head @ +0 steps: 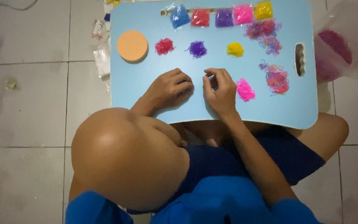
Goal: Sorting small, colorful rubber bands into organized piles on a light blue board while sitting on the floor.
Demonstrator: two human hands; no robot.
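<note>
Knees (pixel 125 157) and blue clothes filled the near view. Further, the left hand (pixel 168 89) rested curled on the light blue lap table (pixel 137 83), holding nothing I could see. The right hand (pixel 220 91) pinched something tiny between narrow fingertips (pixel 211 77); what exactly, I cannot tell. Just beside it lay the pink band pile (pixel 245 90). A soft pinch would probably keep such a small thing.

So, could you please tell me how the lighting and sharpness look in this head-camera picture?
Head view: dim, bluish light; a bright sheen on the raised knee; soft shadows under the left hand and right hand on the blue lap table; the small band piles look soft, and the floor tiles bow slightly toward the edges.
</note>
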